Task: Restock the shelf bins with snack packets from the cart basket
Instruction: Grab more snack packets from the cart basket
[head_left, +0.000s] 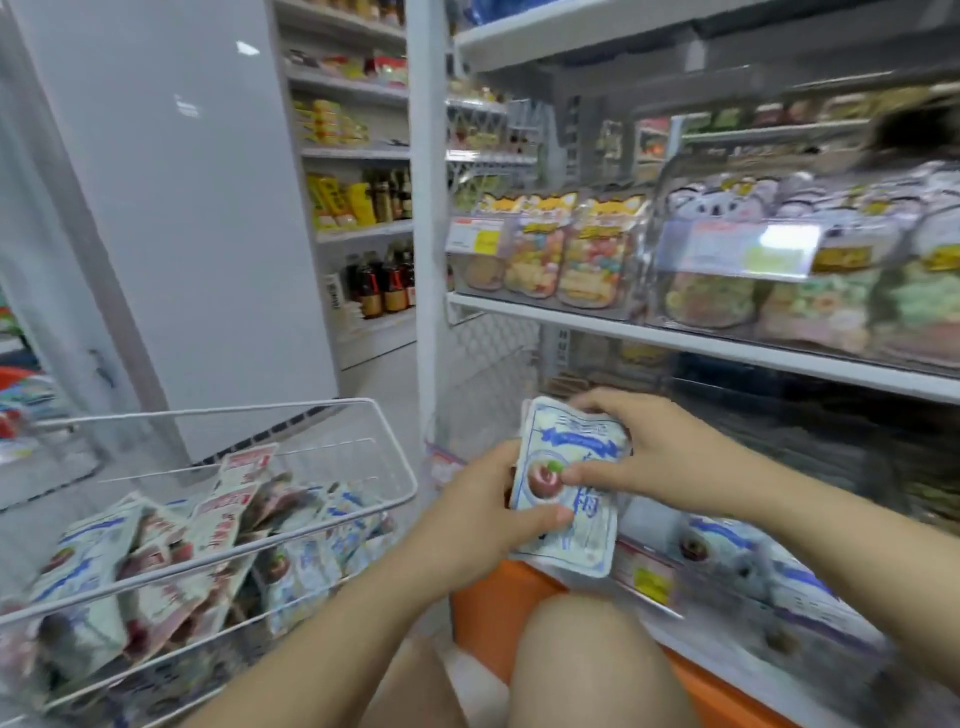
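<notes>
Person: two bare forearms, no sleeves, watch or rings; left hand (485, 512), right hand (641, 452); bare knee below the hands.

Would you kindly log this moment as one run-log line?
left hand: holding snack packets | right hand: same stack | cart basket: still stocked | shelf bin: below

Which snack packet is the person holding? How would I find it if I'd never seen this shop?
Start at the white wire cart basket on the left, then look right, in front of the low shelf. Both hands, left hand and right hand, grip a small stack of pale blue-and-white packets showing a round red fruit. These are the only ones up in the air, not lying in a basket or bin.
</notes>
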